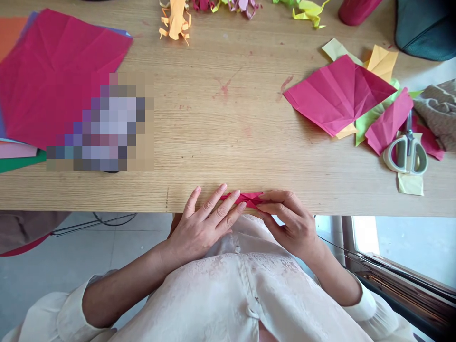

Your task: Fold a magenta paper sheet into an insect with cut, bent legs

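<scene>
A narrow strip of folded red paper [248,198] lies along the table's front edge, several layers showing in its creases. My left hand [210,213] rests with fingers spread, its fingertips pressing the paper's left part against the wood. At the other end, my right hand [290,218] pinches the folded paper between thumb and fingers. Part of the paper is hidden beneath the left fingers.
Large red sheets [60,71] top a stack of coloured paper at the left, beside a blurred-out object [110,123]. Scissors [406,152] lie on paper scraps [342,95] at right. Folded paper figures [176,19], a red cup [356,9] and a dark item [427,28] line the back.
</scene>
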Action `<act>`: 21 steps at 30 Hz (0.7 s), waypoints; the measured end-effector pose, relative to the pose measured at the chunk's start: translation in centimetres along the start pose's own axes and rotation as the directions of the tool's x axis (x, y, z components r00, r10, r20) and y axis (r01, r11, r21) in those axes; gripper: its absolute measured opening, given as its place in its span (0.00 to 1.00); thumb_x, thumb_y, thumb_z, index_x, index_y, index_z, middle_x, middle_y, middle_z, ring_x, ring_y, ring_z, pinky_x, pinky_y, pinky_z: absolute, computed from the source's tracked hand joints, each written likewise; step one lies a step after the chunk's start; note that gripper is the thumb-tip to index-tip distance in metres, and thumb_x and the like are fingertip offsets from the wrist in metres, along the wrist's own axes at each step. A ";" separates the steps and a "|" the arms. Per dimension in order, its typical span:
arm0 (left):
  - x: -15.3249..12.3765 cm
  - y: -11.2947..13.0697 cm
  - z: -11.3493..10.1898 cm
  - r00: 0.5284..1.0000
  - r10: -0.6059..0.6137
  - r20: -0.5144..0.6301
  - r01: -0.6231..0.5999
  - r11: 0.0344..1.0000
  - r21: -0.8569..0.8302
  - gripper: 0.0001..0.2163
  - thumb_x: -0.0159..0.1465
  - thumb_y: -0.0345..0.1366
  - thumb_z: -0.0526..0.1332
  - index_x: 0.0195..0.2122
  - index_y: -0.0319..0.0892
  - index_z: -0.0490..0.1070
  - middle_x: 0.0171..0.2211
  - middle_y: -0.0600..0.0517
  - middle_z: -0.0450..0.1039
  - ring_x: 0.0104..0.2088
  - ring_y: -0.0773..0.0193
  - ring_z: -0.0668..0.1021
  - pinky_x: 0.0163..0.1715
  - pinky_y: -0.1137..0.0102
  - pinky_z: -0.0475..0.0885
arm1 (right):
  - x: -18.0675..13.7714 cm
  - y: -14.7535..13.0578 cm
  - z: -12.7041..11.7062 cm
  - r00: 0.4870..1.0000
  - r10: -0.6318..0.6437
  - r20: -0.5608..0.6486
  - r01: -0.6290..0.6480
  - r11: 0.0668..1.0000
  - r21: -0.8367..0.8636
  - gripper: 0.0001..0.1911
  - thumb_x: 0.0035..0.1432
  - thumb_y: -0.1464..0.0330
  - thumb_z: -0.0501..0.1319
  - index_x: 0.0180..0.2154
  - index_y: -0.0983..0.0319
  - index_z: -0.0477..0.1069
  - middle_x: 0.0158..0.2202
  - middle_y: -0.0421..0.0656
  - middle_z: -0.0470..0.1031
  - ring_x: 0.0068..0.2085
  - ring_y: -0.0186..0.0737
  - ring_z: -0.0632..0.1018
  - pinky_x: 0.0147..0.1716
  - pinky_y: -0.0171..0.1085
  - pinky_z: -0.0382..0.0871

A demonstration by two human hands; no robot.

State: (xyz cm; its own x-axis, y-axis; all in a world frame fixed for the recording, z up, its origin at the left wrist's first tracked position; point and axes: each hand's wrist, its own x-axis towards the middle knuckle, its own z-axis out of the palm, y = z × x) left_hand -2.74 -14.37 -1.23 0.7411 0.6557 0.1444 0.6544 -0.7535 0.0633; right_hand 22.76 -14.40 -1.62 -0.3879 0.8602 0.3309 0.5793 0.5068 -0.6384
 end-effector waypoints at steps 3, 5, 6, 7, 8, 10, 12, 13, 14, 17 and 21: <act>0.1 0.0 -0.1 1.000 0.005 -0.006 -0.006 1.000 -0.007 0.23 0.72 0.37 0.57 0.67 0.48 0.62 0.67 0.45 0.64 0.68 0.47 0.65 0.69 0.42 0.45 | 0.3 -0.4 0.1 1.000 0.019 -0.015 -0.019 1.000 0.004 0.13 0.62 0.77 0.62 0.46 0.57 0.73 0.46 0.47 0.78 0.45 0.43 0.80 0.42 0.44 0.75; 0.1 0.0 -0.1 1.000 -0.003 -0.008 0.003 0.999 -0.041 0.23 0.71 0.36 0.58 0.67 0.49 0.62 0.66 0.45 0.65 0.67 0.46 0.66 0.68 0.42 0.48 | 0.7 -0.9 0.2 0.997 0.075 -0.030 -0.075 0.997 0.004 0.11 0.62 0.76 0.62 0.45 0.57 0.73 0.44 0.46 0.78 0.43 0.41 0.79 0.40 0.43 0.74; 0.1 0.0 -0.1 1.000 -0.008 -0.008 0.008 0.999 -0.054 0.24 0.71 0.35 0.59 0.68 0.50 0.62 0.66 0.45 0.66 0.67 0.46 0.66 0.68 0.41 0.49 | 1.0 -1.3 0.3 0.993 0.114 -0.040 -0.114 0.993 0.004 0.10 0.63 0.76 0.62 0.44 0.58 0.74 0.42 0.46 0.78 0.41 0.41 0.79 0.39 0.42 0.73; 0.1 0.0 0.0 1.000 -0.013 -0.008 0.013 0.998 -0.059 0.24 0.71 0.35 0.59 0.68 0.50 0.61 0.66 0.45 0.66 0.67 0.45 0.66 0.68 0.41 0.50 | 1.2 -1.6 0.5 0.987 0.152 -0.045 -0.152 0.988 0.002 0.08 0.63 0.75 0.62 0.43 0.58 0.74 0.41 0.45 0.77 0.40 0.40 0.78 0.38 0.42 0.73; 0.0 0.0 0.1 1.000 -0.017 -0.004 0.016 0.998 -0.056 0.24 0.70 0.35 0.59 0.68 0.50 0.61 0.66 0.45 0.66 0.67 0.45 0.66 0.68 0.41 0.50 | 1.4 -1.9 0.6 0.981 0.191 -0.047 -0.191 0.982 -0.004 0.06 0.64 0.74 0.62 0.42 0.58 0.74 0.40 0.45 0.76 0.39 0.40 0.77 0.37 0.42 0.72; -0.1 0.1 0.2 1.000 -0.019 0.002 0.019 0.999 -0.030 0.24 0.70 0.34 0.59 0.68 0.50 0.61 0.66 0.45 0.65 0.68 0.45 0.65 0.68 0.41 0.49 | 1.8 -2.4 0.9 0.967 0.250 -0.046 -0.251 0.968 -0.023 0.03 0.65 0.71 0.61 0.39 0.59 0.74 0.39 0.45 0.75 0.37 0.40 0.76 0.35 0.43 0.71; -0.3 0.1 0.3 1.000 -0.012 0.010 0.012 1.000 0.007 0.24 0.71 0.35 0.58 0.68 0.50 0.61 0.67 0.46 0.64 0.68 0.45 0.64 0.68 0.40 0.46 | 2.1 -2.7 1.1 0.957 0.285 -0.047 -0.287 0.957 -0.041 0.03 0.66 0.70 0.61 0.37 0.59 0.74 0.38 0.45 0.73 0.36 0.40 0.75 0.35 0.44 0.70; -0.4 0.1 0.3 1.000 -0.007 0.015 0.007 1.000 0.023 0.24 0.71 0.35 0.58 0.68 0.50 0.61 0.67 0.47 0.63 0.68 0.45 0.64 0.68 0.40 0.45 | 2.2 -2.8 1.1 0.955 0.294 -0.045 -0.296 0.954 -0.049 0.04 0.66 0.69 0.61 0.36 0.59 0.74 0.37 0.45 0.73 0.36 0.40 0.75 0.36 0.44 0.69; -0.4 0.1 0.3 1.000 -0.003 0.023 0.002 0.999 0.035 0.24 0.71 0.35 0.57 0.68 0.50 0.60 0.67 0.47 0.63 0.68 0.45 0.64 0.68 0.40 0.45 | 2.4 -2.8 1.2 0.954 0.297 -0.038 -0.298 0.953 -0.055 0.04 0.65 0.70 0.61 0.35 0.58 0.73 0.37 0.45 0.73 0.36 0.40 0.75 0.37 0.45 0.69; -0.4 0.0 0.3 0.999 0.004 0.046 -0.007 0.999 0.050 0.24 0.71 0.34 0.57 0.68 0.50 0.60 0.68 0.47 0.61 0.68 0.46 0.63 0.69 0.40 0.44 | 2.7 -3.0 1.1 0.956 0.293 -0.001 -0.293 0.954 -0.069 0.06 0.64 0.72 0.60 0.33 0.59 0.72 0.36 0.44 0.72 0.36 0.41 0.75 0.39 0.46 0.66; -0.2 0.0 0.2 0.999 0.005 0.031 -0.007 0.998 0.057 0.24 0.71 0.34 0.56 0.68 0.50 0.60 0.68 0.48 0.62 0.68 0.46 0.64 0.69 0.41 0.45 | 3.1 -3.2 0.9 0.953 0.301 0.028 -0.297 0.950 -0.096 0.07 0.62 0.74 0.60 0.31 0.60 0.70 0.35 0.43 0.70 0.36 0.40 0.73 0.37 0.45 0.63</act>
State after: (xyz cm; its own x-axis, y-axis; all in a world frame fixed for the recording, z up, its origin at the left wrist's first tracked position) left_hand -2.87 -14.54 -1.48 0.7485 0.6533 0.1136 0.6571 -0.7538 0.0056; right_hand 19.08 -13.42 0.81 -0.2158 0.9709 0.1038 0.7344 0.2314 -0.6380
